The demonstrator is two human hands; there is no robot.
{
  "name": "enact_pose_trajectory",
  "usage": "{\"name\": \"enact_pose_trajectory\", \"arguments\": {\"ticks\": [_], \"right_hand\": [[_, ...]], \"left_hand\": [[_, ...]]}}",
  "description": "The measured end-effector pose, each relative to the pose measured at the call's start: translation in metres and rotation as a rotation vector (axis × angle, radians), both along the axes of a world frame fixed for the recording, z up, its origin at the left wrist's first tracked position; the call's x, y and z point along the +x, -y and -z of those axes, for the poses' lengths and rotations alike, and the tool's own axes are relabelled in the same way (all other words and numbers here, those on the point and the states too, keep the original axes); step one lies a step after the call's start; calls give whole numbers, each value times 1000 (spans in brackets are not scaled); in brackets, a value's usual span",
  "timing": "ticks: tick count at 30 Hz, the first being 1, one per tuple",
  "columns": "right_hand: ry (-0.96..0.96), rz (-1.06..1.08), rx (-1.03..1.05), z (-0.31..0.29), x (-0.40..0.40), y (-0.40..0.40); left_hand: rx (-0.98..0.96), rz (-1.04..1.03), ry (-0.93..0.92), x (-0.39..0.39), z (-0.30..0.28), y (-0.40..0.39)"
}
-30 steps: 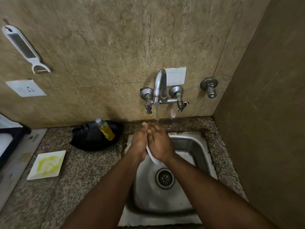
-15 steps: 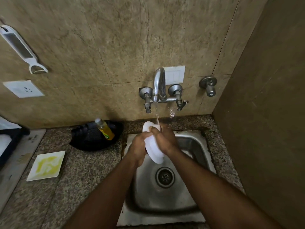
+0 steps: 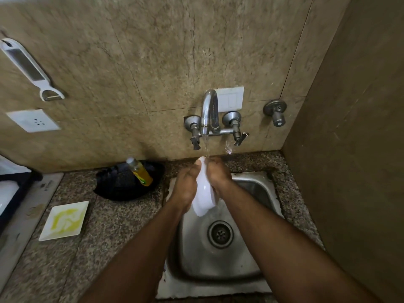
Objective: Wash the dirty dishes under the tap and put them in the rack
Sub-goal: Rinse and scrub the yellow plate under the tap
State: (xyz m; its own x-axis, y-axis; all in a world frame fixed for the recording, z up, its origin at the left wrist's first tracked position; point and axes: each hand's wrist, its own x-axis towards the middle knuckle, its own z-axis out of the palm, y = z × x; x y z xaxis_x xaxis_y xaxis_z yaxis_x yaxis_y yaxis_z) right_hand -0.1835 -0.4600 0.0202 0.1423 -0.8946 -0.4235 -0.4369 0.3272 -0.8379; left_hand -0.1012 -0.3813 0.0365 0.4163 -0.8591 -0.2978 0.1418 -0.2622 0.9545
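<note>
A small white plate stands on edge between my two hands over the steel sink, under the stream from the running tap. My left hand holds its left face. My right hand grips the plate's right side, fingers over the top rim where the water lands. A second square white plate, smeared yellow, lies flat on the granite counter at the left.
A black rack sits against the wall left of the sink with a yellow soap bottle lying in it. A peeler hangs on the wall above a socket. A side wall closes in on the right.
The plate was mostly hidden between my hands, then turned to show its face; now it stands more edge-on again, still under the stream.
</note>
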Motion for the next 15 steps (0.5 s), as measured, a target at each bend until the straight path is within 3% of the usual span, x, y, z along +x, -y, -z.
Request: {"name": "enact_pose_trajectory", "arguments": {"ticks": [2, 5, 8, 10, 12, 15], "right_hand": [[-17, -20, 25, 0, -1, 2], [35, -15, -188, 7, -3, -18], [18, -251, -422, 20, -5, -32], [-64, -368, -546, 27, -7, -36], [-37, -293, -523, 27, -6, -34], [30, -73, -128, 11, -2, -16]], "left_hand": [[-33, 32, -55, -4, 1, -9], [3, 46, -123, 1, -2, -5], [93, 67, -336, 12, -15, 8], [126, 53, -288, 18, -13, 14], [117, 25, -94, 19, -4, 15], [78, 74, 102, 6, 0, 7]]}}
